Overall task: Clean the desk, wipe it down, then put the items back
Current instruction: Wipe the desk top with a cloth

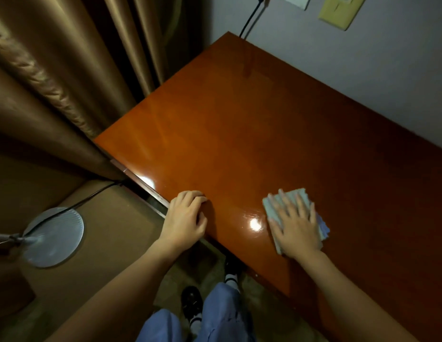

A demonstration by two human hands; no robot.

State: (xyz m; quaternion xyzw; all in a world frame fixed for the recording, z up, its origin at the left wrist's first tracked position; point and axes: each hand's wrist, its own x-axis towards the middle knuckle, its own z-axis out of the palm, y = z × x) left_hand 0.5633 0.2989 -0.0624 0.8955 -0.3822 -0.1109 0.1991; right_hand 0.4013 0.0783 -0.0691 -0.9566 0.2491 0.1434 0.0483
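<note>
The desk (239,124) is a glossy reddish-brown top that runs from the curtain (54,70) on one side to the grey wall (338,70) on the other, with its far corner against the wall below a black cable (249,21). Bright glare spots sit on the polish near its front edge.

The cloth (286,201), a folded pale grey-blue piece, lies flat on the desk close to the front edge. The right hand (296,225) presses down on it with the palm flat and the fingers spread wide; it is not gripping the cloth, only holding it against the wood. The cloth's far corners stick out past the fingertips, and a bluish edge shows beside the hand on the side away from the curtain.

The left hand (185,218) rests on the desk's front edge, nearer the curtain, well apart from the cloth. Its fingers are curled loosely under, knuckles up, and it holds nothing.

Below the desk's front edge, blue trousers (220,317) and black shoes (191,302) with white socks show on the floor. Beside the desk's curtain-side end, a round ribbed metal base (54,240) stands on the floor with a dark cord running over it toward the desk. On the wall above the desk hangs a yellowish plate (338,11).
</note>
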